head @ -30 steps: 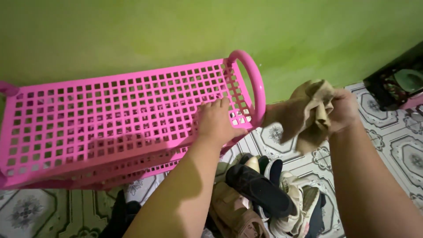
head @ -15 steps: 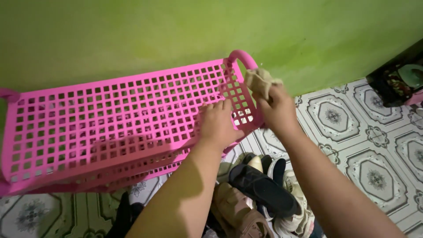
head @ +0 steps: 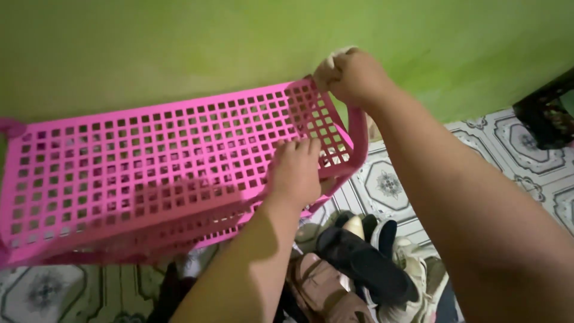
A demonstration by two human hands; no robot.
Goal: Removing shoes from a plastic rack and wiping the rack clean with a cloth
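A pink plastic lattice rack [head: 149, 155] stands against the green wall, its top shelf facing me. My left hand [head: 296, 170] lies flat on the shelf near its right end, fingers spread slightly. My right hand [head: 354, 76] is closed around a bunched beige cloth [head: 326, 64] and presses it on the rack's curved handle at the top right corner. Most of the cloth is hidden inside the fist.
A heap of shoes [head: 359, 269] lies on the patterned tile floor [head: 502, 161] under my arms: a black one, a pinkish sandal, pale sneakers. A dark piece of furniture [head: 547, 116] stands at the far right. The green wall [head: 179, 42] is right behind the rack.
My right hand carried the cloth from open air at the right over to the rack's handle, then up to its top corner. My left hand stayed on the shelf.
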